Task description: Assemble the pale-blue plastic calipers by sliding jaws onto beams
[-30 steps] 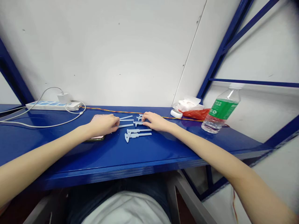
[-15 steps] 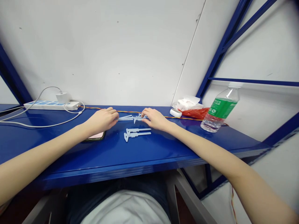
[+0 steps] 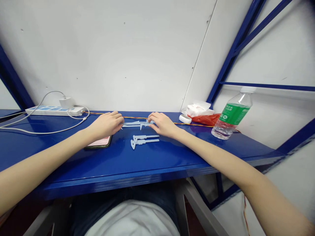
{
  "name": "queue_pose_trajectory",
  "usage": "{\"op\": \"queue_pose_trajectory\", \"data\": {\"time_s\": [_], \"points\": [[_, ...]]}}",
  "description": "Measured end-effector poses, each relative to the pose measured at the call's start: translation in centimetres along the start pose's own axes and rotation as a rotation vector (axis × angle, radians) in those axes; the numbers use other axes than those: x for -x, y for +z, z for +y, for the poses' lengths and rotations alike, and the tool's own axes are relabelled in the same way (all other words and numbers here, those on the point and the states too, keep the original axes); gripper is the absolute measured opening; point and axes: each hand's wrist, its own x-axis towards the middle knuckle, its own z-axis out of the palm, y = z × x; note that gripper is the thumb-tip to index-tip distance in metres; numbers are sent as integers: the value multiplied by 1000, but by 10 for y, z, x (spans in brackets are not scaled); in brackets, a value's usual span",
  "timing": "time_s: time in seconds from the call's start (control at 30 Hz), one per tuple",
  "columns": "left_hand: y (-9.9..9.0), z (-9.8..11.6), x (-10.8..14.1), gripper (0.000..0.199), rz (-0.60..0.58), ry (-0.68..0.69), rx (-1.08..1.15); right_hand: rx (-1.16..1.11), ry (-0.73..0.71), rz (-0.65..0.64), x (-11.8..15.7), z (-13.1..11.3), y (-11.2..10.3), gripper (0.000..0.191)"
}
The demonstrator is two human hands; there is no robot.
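Observation:
Several pale blue-grey plastic vernier calipers lie on the blue table. At the back, a group of calipers (image 3: 133, 124) stretches between my two hands. My left hand (image 3: 109, 124) is closed over their left ends, its fingertips hidden behind the knuckles. My right hand (image 3: 162, 124) has its thumb and fingers pinched round a caliper (image 3: 143, 125) near its jaws. Closer to me, two more calipers lie side by side, the rear caliper (image 3: 146, 136) and the front caliper (image 3: 145, 142), jaws to the left. A phone (image 3: 102, 142) sits partly under my left wrist.
A power strip (image 3: 52, 110) with a white charger (image 3: 65, 102) and cable is at the back left. On the right are a water bottle (image 3: 232, 114), a red plastic bag (image 3: 205, 119), tissues (image 3: 198, 108) and a small white device (image 3: 185, 119). Twisted wires (image 3: 197, 125) run along the back.
My left hand has shifted slightly left, and more of the phone shows. The calipers between my hands lie closer to parallel. My right hand's fingers have moved a little.

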Motion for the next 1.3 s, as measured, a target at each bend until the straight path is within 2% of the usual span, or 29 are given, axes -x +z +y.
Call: {"op": "queue_pose_trajectory", "data": {"time_s": [0.17,0.3,0.5,0.7,0.9,1.13,1.3], "points": [[3,-3,1,21,37,42,-1,-24,9,16,0,1,0,6],[2,-2,1,22,88,81,-29,-26,-43,27,0,1,-2,6],[-9,19,-4,25,117,129,-49,-34,-130,110,-2,-20,-7,7],[-14,29,-4,31,101,32,-47,-62,-69,88,-3,-27,-11,13],[-14,31,-4,30,76,38,-40,-15,-84,45,-2,-25,-7,17],[-12,20,-3,39,25,-145,-2,-5,44,76,-2,-14,-5,14],[-9,18,-1,41,-42,-125,38,-19,50,77,-1,-12,-3,13]]}}
